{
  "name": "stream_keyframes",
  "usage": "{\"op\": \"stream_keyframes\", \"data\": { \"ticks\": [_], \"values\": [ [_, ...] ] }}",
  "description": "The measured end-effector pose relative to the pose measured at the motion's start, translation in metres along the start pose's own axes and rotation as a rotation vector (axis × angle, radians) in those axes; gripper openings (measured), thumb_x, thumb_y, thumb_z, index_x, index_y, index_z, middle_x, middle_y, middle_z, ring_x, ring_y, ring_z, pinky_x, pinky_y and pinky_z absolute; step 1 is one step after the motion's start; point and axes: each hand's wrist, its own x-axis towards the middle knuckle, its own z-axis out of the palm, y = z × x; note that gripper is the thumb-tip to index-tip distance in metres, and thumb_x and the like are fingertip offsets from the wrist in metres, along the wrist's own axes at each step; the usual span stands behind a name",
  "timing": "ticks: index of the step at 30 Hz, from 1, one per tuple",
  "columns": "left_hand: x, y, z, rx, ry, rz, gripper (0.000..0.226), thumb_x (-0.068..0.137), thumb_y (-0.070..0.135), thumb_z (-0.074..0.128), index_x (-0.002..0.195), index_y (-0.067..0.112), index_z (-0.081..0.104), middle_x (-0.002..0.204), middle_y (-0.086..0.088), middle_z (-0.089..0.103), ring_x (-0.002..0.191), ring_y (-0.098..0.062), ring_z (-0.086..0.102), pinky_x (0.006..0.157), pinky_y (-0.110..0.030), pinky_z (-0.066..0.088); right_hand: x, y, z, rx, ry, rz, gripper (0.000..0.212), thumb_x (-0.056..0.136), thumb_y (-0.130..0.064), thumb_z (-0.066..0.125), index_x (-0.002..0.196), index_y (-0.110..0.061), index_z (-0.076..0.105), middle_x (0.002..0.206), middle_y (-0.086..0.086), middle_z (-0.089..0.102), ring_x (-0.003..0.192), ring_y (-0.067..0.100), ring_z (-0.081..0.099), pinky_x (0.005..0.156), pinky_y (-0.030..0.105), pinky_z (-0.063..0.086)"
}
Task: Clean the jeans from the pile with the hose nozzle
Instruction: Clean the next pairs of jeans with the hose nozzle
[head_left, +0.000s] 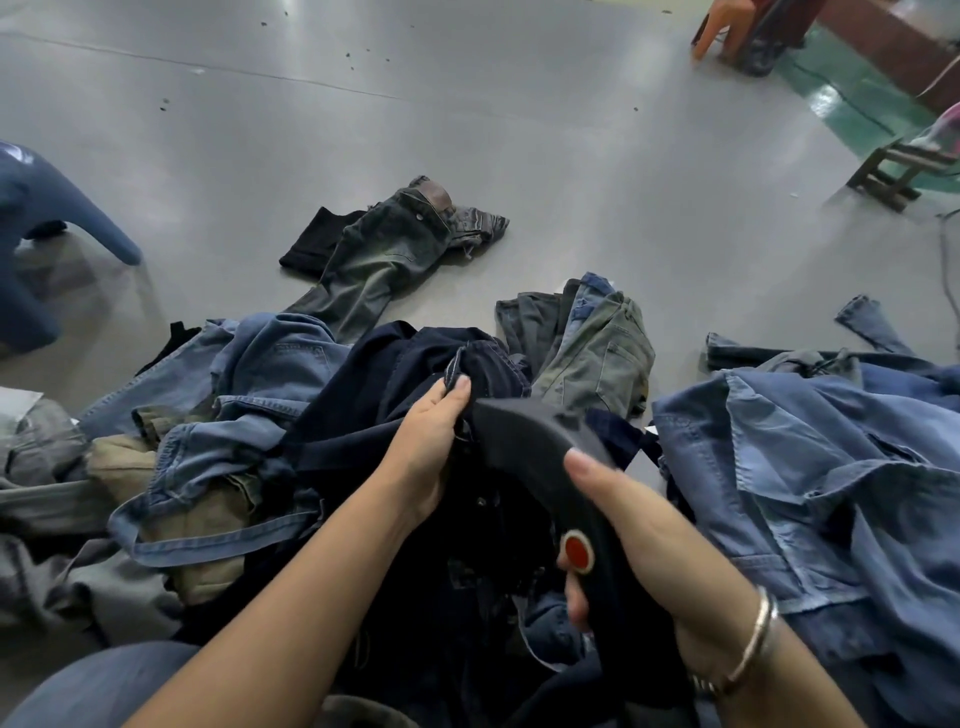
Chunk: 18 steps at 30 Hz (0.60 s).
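Left hand (434, 447) pinching dark navy denim jeans (415, 374) atop pile; right hand (639, 545) gripping black curved hose nozzle with red button (545, 447), tip touching cloth. I'm judging denim heavy, floppy; gripping waistband best.

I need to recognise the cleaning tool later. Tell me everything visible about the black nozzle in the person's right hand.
The nozzle is a matte black, plastic-looking piece with a broad tapered head and a handle bearing a round red button. The right hand grips the handle, thumb lying along its top. Its tip points at the dark jeans that the left hand pinches on the pile.
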Motion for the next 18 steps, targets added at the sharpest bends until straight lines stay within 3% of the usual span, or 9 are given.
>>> {"op": "stream_keyframes", "data": {
  "ticks": [3, 6, 8, 13, 15, 18],
  "values": [
    [0.001, -0.001, -0.002, 0.041, 0.004, -0.001, 0.02, 0.1, 0.02, 0.045, 0.106, 0.012, 0.063, 0.098, -0.012, 0.07, 0.081, -0.019, 0.067, 0.073, -0.03, 0.057, 0.008, 0.0, 0.005, -0.001, 0.014, -0.022, 0.065, 0.067, -0.065, 0.062, 0.108, -0.014, 0.056, 0.055, 0.011, 0.057, 0.04, 0.025, 0.056, 0.041, 0.028, 0.047],
    [-0.003, -0.01, 0.0, 0.101, -0.078, -0.01, 0.024, 0.1, 0.019, 0.044, 0.109, 0.012, 0.065, 0.1, -0.011, 0.071, 0.086, -0.019, 0.069, 0.076, -0.029, 0.057, 0.018, -0.017, -0.001, 0.067, 0.09, -0.032, 0.06, 0.083, -0.058, 0.056, 0.109, -0.004, 0.058, 0.052, 0.008, 0.055, 0.038, 0.022, 0.054, 0.042, 0.029, 0.049],
    [-0.004, -0.011, 0.001, 0.102, -0.078, -0.009, 0.025, 0.101, 0.019, 0.043, 0.111, 0.011, 0.064, 0.101, -0.011, 0.072, 0.088, -0.019, 0.069, 0.077, -0.029, 0.057, 0.015, -0.018, -0.004, 0.078, 0.089, -0.036, 0.065, 0.079, -0.06, 0.058, 0.103, 0.0, 0.058, 0.05, 0.008, 0.054, 0.037, 0.023, 0.053, 0.041, 0.029, 0.048],
    [0.0, -0.002, -0.002, 0.04, -0.025, -0.02, 0.019, 0.099, 0.019, 0.046, 0.1, 0.01, 0.063, 0.09, -0.011, 0.069, 0.073, -0.017, 0.068, 0.066, -0.027, 0.057, 0.005, 0.0, 0.005, -0.022, 0.017, -0.025, 0.062, 0.066, -0.065, 0.06, 0.103, -0.015, 0.056, 0.054, 0.009, 0.058, 0.039, 0.025, 0.056, 0.041, 0.028, 0.048],
    [-0.003, -0.005, -0.001, 0.043, -0.069, -0.03, 0.021, 0.099, 0.016, 0.044, 0.1, 0.011, 0.065, 0.09, -0.009, 0.072, 0.075, -0.016, 0.07, 0.065, -0.025, 0.057, 0.013, -0.006, 0.005, 0.016, 0.071, -0.03, 0.063, 0.074, -0.062, 0.058, 0.106, -0.008, 0.056, 0.052, 0.007, 0.056, 0.038, 0.023, 0.055, 0.042, 0.03, 0.05],
    [-0.007, -0.01, 0.002, 0.057, -0.104, -0.04, 0.025, 0.1, 0.016, 0.043, 0.107, 0.012, 0.066, 0.096, -0.01, 0.073, 0.083, -0.019, 0.07, 0.071, -0.028, 0.058, 0.022, -0.022, -0.006, 0.102, 0.172, -0.039, 0.053, 0.087, -0.054, 0.056, 0.094, -0.002, 0.059, 0.052, 0.008, 0.055, 0.037, 0.021, 0.054, 0.041, 0.03, 0.05]
  ]
}}
